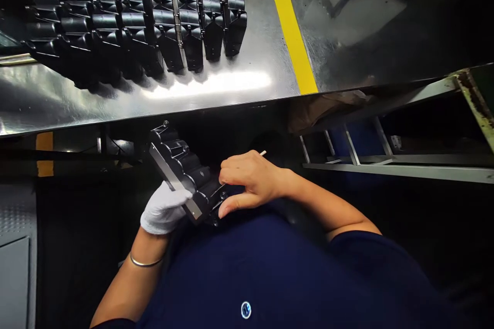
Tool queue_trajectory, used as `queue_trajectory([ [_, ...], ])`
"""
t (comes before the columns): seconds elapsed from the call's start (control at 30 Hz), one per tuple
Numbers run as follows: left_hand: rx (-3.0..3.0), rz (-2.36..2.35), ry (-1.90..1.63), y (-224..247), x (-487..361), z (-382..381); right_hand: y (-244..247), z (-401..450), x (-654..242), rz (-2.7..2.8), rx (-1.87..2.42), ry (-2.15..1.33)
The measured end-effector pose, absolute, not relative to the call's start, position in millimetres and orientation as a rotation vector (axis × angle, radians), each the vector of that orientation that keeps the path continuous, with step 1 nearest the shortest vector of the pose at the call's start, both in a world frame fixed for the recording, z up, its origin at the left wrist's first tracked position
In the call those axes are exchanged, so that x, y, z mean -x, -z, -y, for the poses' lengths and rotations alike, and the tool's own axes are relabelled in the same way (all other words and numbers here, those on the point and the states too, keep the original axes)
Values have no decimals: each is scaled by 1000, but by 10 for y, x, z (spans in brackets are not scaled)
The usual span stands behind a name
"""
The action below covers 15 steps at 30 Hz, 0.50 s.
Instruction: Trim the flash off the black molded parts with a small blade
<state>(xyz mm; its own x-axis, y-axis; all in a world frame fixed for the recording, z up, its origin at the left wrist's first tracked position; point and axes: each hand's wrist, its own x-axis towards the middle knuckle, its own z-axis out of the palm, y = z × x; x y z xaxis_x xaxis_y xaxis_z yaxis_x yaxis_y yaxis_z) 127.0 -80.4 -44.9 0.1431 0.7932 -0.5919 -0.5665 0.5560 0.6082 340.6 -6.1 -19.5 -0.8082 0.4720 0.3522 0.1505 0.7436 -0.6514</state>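
Observation:
My left hand (164,209), in a white glove, grips a black molded plastic part (181,164) in front of my body. The part is tilted, with a row of rounded humps on top and a flat grey side strip facing left. Bare and curled, my right hand (250,182) is at the part's right edge. It is closed on a thin stick-like tool (263,153), whose pale end sticks out behind the knuckles. The tool's other end is mostly hidden by the fingers and the part, so its kind cannot be made out.
Several similar black parts (165,20) stand in rows on the shiny metal table (247,74). Yellow tape (291,25) crosses the tabletop. Its front edge runs just beyond my hands. A metal frame (401,164) is below on the right, a grey cabinet (15,267) at the left.

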Motion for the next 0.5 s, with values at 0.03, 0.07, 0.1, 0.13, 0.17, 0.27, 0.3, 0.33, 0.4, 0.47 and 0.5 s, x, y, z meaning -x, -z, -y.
queue_trajectory([
  [0.03, -256, -1017, -980, 448, -1282, 801, 207, 58, -3400, 2456, 441, -813],
  [0.07, -240, -1004, -977, 446, -1300, 796, 224, 54, -3395, 2457, 425, -763],
  [0.1, -220, -994, -988, 443, -1323, 789, 243, 49, -3391, 2442, 423, -699],
  [0.13, -196, -982, -1011, 440, -1348, 781, 262, 44, -3387, 2420, 426, -632],
  [0.17, -170, -971, -1035, 435, -1375, 772, 279, 39, -3382, 2395, 433, -568],
  [0.27, -87, -969, -1079, 411, -1446, 751, 316, 33, -3371, 2344, 502, -436],
  [0.3, -55, -977, -1086, 402, -1463, 749, 324, 33, -3369, 2334, 545, -412],
  [0.33, -20, -984, -1096, 394, -1475, 748, 331, 33, -3369, 2326, 594, -395],
  [0.4, 48, -983, -1119, 382, -1491, 755, 344, 31, -3372, 2322, 669, -361],
  [0.47, 113, -973, -1139, 379, -1502, 767, 358, 24, -3380, 2336, 710, -329],
  [0.5, 143, -979, -1144, 379, -1508, 773, 364, 20, -3384, 2344, 729, -315],
])
